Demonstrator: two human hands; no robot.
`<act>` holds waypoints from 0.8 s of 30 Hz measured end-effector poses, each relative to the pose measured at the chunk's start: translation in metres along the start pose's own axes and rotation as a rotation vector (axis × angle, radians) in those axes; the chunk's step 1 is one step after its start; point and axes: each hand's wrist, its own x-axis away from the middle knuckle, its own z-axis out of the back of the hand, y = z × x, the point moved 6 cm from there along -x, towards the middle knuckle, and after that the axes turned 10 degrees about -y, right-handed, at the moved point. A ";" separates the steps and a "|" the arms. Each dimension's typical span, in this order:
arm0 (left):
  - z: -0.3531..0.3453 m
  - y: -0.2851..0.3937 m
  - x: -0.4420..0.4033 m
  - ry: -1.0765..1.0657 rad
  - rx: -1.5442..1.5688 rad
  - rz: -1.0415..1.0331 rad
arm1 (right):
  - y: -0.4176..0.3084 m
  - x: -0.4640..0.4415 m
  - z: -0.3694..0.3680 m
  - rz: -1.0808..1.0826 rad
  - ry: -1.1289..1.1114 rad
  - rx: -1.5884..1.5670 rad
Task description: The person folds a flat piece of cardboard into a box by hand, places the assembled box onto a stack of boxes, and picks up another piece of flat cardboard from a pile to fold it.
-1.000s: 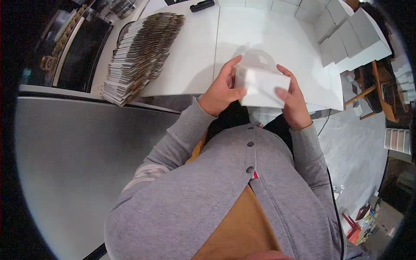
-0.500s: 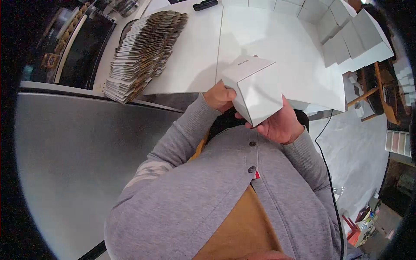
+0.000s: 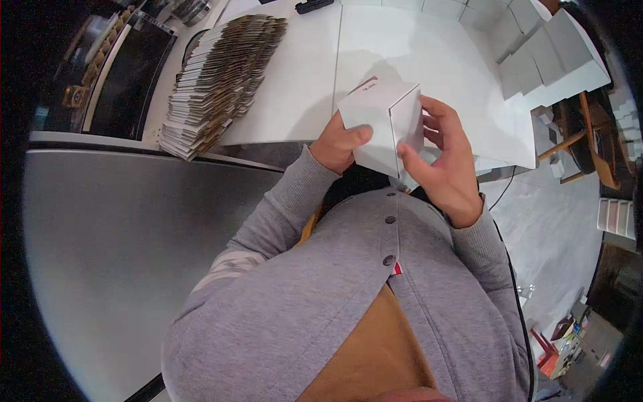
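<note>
Between my hands is a white cardboard box (image 3: 375,110), held tilted just above the table's near edge and close to my body. Small dark print shows on its upper face. My left hand (image 3: 341,144) grips the left side, thumb laid across the face toward me and the other fingers hidden beneath. On the right side, my right hand (image 3: 445,157) has its thumb near the box's front edge, with its curved fingers along the far right face. Both hands are closed on the box.
A fanned stack of flat folded cardboard (image 3: 218,84) lies at the left of the white table (image 3: 295,94). White boxes (image 3: 556,57) stand along the back right. A dark object (image 3: 313,6) lies at the far edge. Right of the table are a wooden chair (image 3: 593,144) and a black cable (image 3: 512,268).
The box has turned in my hands, so a different side faces me. My right hand has moved from under the box up to its right side.
</note>
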 end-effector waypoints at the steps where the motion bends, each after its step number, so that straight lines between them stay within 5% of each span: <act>1: 0.000 0.001 0.001 0.005 -0.001 0.000 | -0.001 -0.001 0.000 0.000 -0.004 -0.003; 16: 0.005 -0.002 -0.001 0.010 -0.177 -0.008 | 0.002 0.002 0.001 0.001 -0.047 0.162; 20: 0.000 -0.004 0.005 -0.037 0.065 0.084 | 0.034 0.004 0.012 -0.163 0.014 0.120; 24: -0.009 -0.003 0.003 -0.024 -0.038 0.038 | 0.027 0.002 0.011 -0.085 -0.066 -0.084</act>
